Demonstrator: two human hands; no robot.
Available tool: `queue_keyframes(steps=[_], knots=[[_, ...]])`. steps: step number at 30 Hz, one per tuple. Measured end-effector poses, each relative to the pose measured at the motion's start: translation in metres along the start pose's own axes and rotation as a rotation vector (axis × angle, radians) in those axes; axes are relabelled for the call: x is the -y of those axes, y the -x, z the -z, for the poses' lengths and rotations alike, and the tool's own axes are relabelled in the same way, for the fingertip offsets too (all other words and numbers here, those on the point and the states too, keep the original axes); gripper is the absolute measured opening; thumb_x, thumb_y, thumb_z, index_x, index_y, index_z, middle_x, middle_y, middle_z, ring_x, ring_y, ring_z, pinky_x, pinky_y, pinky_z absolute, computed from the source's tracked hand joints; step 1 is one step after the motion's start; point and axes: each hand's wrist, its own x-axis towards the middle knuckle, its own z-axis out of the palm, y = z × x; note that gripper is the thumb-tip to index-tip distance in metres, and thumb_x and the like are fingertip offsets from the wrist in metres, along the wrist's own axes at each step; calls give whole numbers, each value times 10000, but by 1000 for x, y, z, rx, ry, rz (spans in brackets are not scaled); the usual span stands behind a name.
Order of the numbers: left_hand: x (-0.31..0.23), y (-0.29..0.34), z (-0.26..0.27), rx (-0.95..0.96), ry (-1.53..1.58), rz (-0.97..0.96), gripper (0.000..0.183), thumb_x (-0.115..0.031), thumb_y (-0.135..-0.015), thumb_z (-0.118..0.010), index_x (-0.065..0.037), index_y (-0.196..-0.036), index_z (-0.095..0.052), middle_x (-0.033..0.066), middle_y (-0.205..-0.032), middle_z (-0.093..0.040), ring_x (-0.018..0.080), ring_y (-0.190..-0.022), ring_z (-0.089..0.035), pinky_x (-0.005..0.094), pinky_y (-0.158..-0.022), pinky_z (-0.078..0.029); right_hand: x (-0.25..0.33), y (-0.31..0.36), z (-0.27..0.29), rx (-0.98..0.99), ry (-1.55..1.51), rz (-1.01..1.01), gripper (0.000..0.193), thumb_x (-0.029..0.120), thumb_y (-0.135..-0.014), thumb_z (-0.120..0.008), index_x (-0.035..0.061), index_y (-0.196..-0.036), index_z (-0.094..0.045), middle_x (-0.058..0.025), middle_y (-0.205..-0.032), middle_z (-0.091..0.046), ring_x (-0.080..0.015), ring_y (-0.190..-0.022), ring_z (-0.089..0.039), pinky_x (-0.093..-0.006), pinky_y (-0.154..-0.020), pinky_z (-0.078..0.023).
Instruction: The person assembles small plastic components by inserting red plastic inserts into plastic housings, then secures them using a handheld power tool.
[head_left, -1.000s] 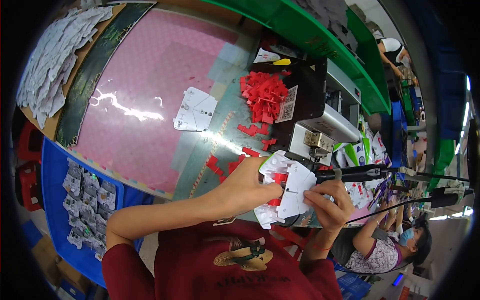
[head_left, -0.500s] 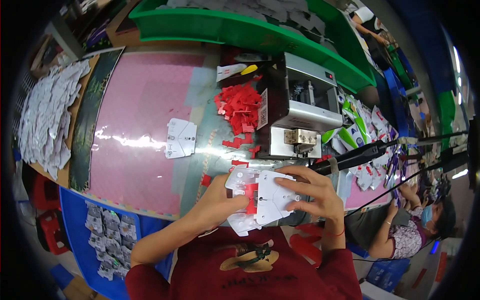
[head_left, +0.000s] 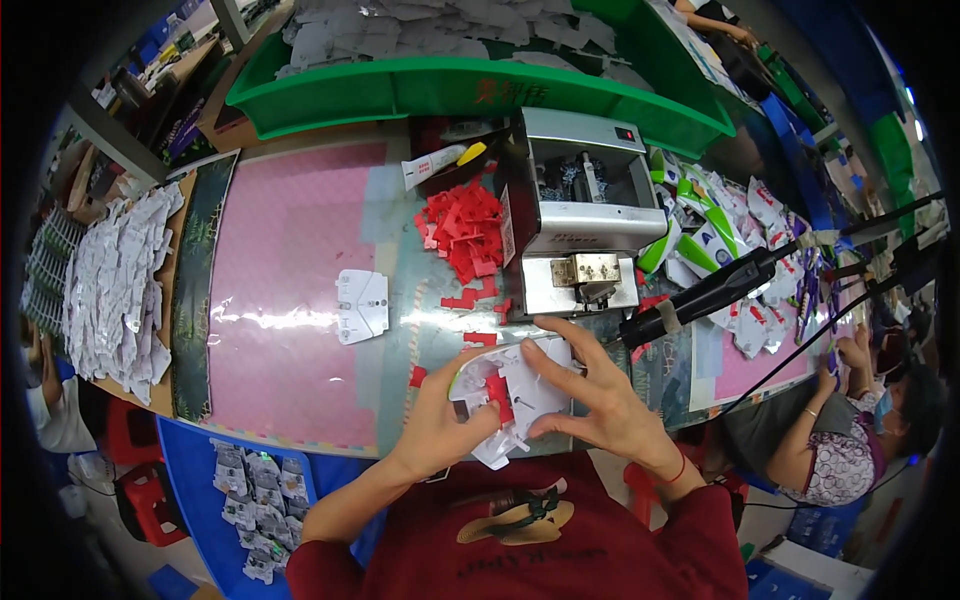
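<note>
Close in front of my body, both hands hold a small white plastic housing (head_left: 490,452) with a red plastic piece (head_left: 499,392) set in its middle. My left hand (head_left: 440,425) grips the housing from the left, its thumb pressed by the red piece. From the other side, my right hand (head_left: 598,400) pinches a white plastic plate (head_left: 540,388) that lies tilted against the housing. The join between plate and housing is partly hidden by my fingers. Just beyond my hands lie loose red pieces (head_left: 462,225), several in a heap.
A silver screw feeder (head_left: 590,225) stands ahead, with a black electric screwdriver (head_left: 700,298) to its right. Behind runs a green bin (head_left: 400,92) of white parts. One white plate (head_left: 361,306) lies on the pink mat (head_left: 280,250). White and green housings (head_left: 715,235) pile up right.
The white plate, earlier face-up beside the red piece, is now tilted against the housing under my right fingers. My view has shifted, bringing more of the green bin's front into sight.
</note>
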Motion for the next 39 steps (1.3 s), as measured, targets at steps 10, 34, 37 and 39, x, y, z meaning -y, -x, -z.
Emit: queue_keyframes(steps=[10,34,37,39], knots=[[2,-3,-10,-8,114,11,459,-31,-699,-609,35,-1124,-448,81,-924,-571,112,-838,-541,244,-716,-447,-3,6,-9,-87,118,63,701,155,-630,-709,130,-1266,-413,-214,-1238,-333,-368,-1062,-426,-378,-833,-419],[46,-9,-25,-167,498,357,501,63,-644,-638,12,-1099,-434,129,-984,-562,226,-866,-586,335,-735,-503,-91,22,9,-1050,-711,-168,617,6,-788,-561,63,-1286,-203,-91,-885,-549,-158,-732,-557,-280,-750,-452],[47,-8,-26,-187,503,352,502,63,-652,-630,10,-1108,-427,129,-990,-561,228,-870,-585,332,-739,-501,-96,17,10,-1062,-717,-243,530,25,-786,-554,60,-1232,-270,-67,-792,-520,-145,-710,-533,-270,-667,-469],[44,-9,-27,-193,494,344,481,64,-659,-624,12,-1101,-441,125,-984,-564,221,-862,-587,326,-738,-501,-86,11,9,-1056,-804,-170,446,-10,-767,-552,39,-1152,-332,-66,-779,-510,-141,-675,-518,-279,-644,-473]])
